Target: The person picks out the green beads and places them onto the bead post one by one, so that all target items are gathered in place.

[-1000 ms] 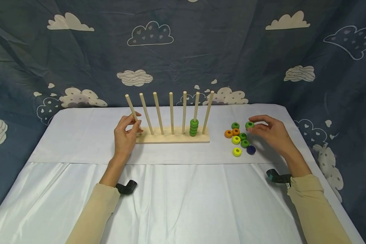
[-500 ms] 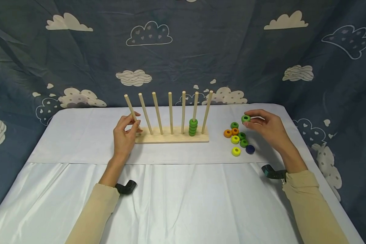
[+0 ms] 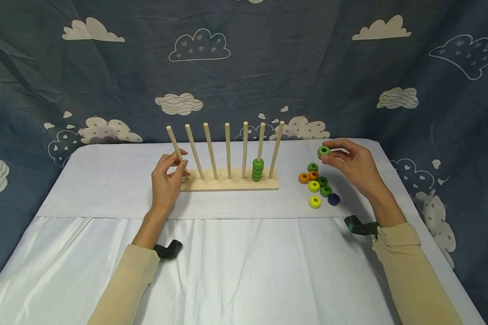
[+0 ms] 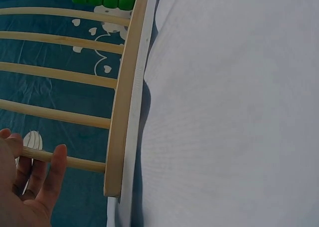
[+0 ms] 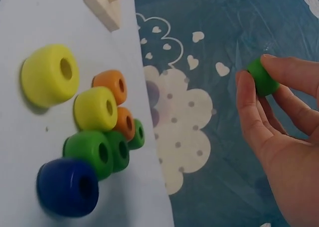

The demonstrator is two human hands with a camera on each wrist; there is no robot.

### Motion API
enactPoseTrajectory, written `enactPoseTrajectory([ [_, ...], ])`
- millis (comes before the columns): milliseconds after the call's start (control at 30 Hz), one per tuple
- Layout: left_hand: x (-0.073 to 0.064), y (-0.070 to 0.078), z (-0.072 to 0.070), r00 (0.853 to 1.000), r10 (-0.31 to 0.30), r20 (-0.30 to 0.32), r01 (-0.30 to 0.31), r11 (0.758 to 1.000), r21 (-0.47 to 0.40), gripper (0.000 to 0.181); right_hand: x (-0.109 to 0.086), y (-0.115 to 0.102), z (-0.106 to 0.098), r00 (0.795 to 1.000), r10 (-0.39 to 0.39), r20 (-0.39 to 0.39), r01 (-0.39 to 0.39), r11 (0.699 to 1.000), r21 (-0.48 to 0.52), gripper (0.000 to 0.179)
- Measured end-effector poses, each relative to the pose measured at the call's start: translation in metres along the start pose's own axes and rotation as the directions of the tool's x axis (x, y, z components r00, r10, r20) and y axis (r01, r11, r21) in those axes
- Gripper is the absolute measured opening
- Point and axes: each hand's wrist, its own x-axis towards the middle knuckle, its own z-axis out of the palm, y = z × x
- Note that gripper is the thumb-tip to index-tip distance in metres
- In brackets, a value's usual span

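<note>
My right hand [image 3: 355, 169] pinches a green wooden bead [image 5: 261, 80] between thumb and fingertips, raised above the table, its hole showing in the head view. With its thumb and fingers about the leftmost peg [image 3: 174, 141], my left hand [image 3: 166, 183] holds the wooden peg stand [image 3: 232, 185]. Several upright pegs rise from the stand's base. A stack of green beads [image 3: 258, 170] sits on the second peg from the right; the other pegs bear no beads.
Right of the stand lie loose beads: two orange [image 3: 303, 178], two yellow [image 3: 315, 203], three green [image 3: 326, 192] and one dark blue [image 3: 334, 200]. A white cloth [image 3: 244, 262] covers the table. Behind it hangs a dark blue curtain [image 3: 284, 58] with cloud prints.
My right hand has lifted the green bead and moved it leftward and away from me, beyond the loose beads. The left hand and the stand have stayed in place.
</note>
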Motion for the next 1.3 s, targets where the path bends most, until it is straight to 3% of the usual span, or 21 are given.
enactPoseTrajectory([
  [633,0.0,-0.001,0.0,1.0,0.014,-0.006,-0.014,1.0,-0.011,0.022,0.01,-0.03,0.013,0.999,-0.051,0.011,0.05,0.995,0.088,0.043],
  [933,0.0,-0.001,0.004,1.0,-0.008,-0.022,0.008,1.0,0.001,0.025,0.012,-0.038,0.015,0.998,-0.048,0.032,0.044,0.993,0.113,0.043],
  [1300,-0.001,0.001,0.002,1.0,-0.003,-0.017,0.003,1.0,-0.009,0.024,0.012,-0.047,0.015,0.994,-0.101,0.031,0.095,0.985,0.147,0.041],
])
